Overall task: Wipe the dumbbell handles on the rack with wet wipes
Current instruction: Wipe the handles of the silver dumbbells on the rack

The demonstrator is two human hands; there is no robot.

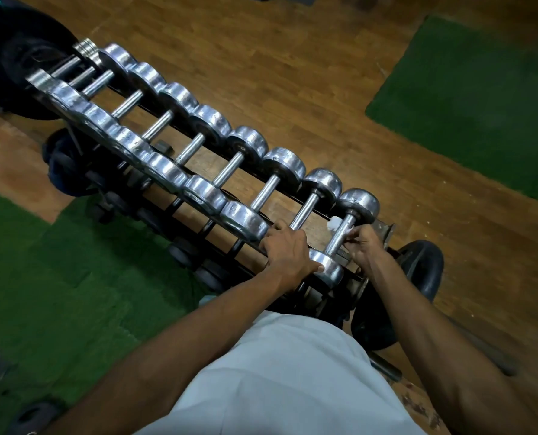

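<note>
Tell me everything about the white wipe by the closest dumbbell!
The wet wipe is small, white and scrunched, looking soft and damp. It sits at the far end of the nearest dumbbell's knurled metal handle, close to the far round head. One lump pokes out on the handle's left side, and a bit more shows on its right, where the right hand pinches it. So it seems wrapped around the bar. Most of it is hidden behind the handle and fingers.

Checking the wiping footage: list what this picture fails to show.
Head view only:
- Wipe: mostly hidden behind the handle and right hand; wetness unreadable.
- Near head of the second dumbbell: covered by the left hand.
- Lower rack tiers: dark, behind the top row.
- Weight markings: too small.
- Black plates: partly behind the arm.
</note>
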